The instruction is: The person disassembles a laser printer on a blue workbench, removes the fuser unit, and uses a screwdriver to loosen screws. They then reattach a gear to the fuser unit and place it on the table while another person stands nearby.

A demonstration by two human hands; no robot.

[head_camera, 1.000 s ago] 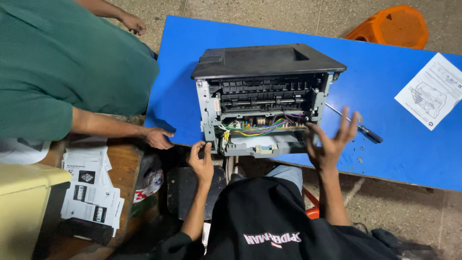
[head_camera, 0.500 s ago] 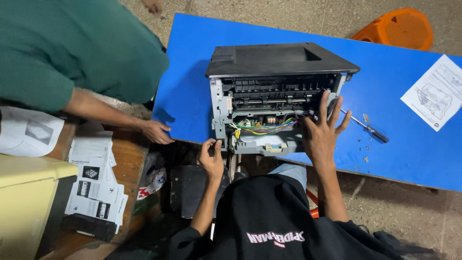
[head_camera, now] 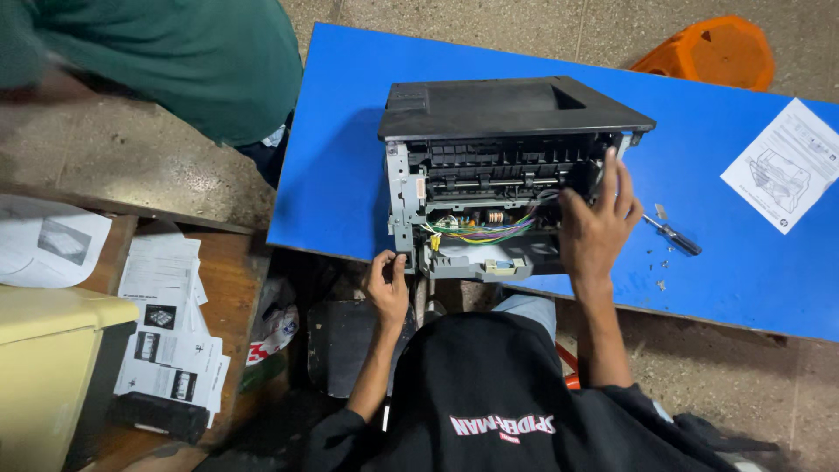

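An opened black and grey printer (head_camera: 489,166) stands on the blue table (head_camera: 341,175), its back panel off, with coloured wires (head_camera: 476,229) and grey frame exposed. My left hand (head_camera: 389,284) grips the printer's lower left corner at the table's near edge. My right hand (head_camera: 599,225) reaches into the right side of the open back, thumb and fingers closed around a black part there. A black-handled screwdriver (head_camera: 673,234) lies on the table just right of my right hand, with small loose screws (head_camera: 657,262) beside it.
A person in a green shirt (head_camera: 192,61) bends at the upper left. A printed sheet (head_camera: 786,166) lies at the table's right end, and an orange stool (head_camera: 712,52) stands behind. Papers (head_camera: 166,323) and a yellow-topped box (head_camera: 44,367) sit on a wooden bench at left.
My right hand moved from the table near the screwdriver up into the printer's right side. The green-shirted person's hand left the table edge and that person drew back.
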